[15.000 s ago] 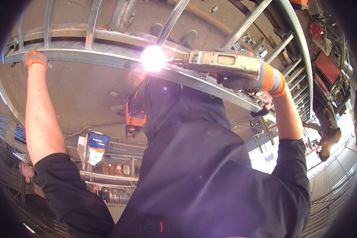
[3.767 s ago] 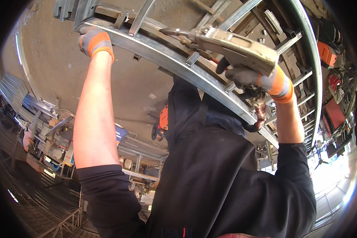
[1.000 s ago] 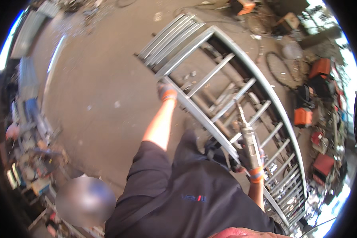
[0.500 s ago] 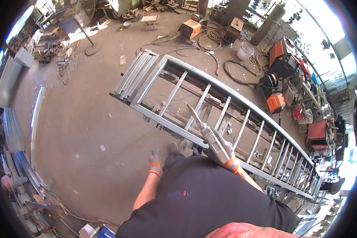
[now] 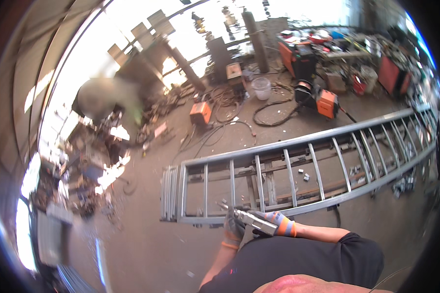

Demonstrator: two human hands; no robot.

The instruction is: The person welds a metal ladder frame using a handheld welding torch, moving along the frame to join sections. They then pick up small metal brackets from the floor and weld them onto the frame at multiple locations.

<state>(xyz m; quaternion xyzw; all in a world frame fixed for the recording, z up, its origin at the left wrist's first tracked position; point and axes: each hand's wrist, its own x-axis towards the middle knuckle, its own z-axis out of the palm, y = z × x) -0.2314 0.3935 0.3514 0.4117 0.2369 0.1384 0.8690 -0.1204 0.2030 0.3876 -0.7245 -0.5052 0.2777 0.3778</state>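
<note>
Far left, scrap (image 5: 85,171) is heaped along the shop's edge, and a bright strip (image 5: 101,263) lies on the floor (image 5: 146,244). Next, metal bars (image 5: 169,195) lie side by side against the left end of the frame (image 5: 183,193), a ladder-like piece whose two long rails and many rungs run off to the right. Beyond it stands an orange box (image 5: 200,113). At the frame's near rail, the gloved left hand (image 5: 234,229) is up against the front of the torch (image 5: 255,221); I cannot tell whether its fingers close on it. The torch slants, tip up and to the left, before the person's dark shirt (image 5: 298,254). A pale bucket (image 5: 261,89) stands farther back. The gloved right hand (image 5: 280,224) grips the torch's rear. Farther right are a second box (image 5: 327,104), also orange, and a cluttered bench (image 5: 347,54)
</note>
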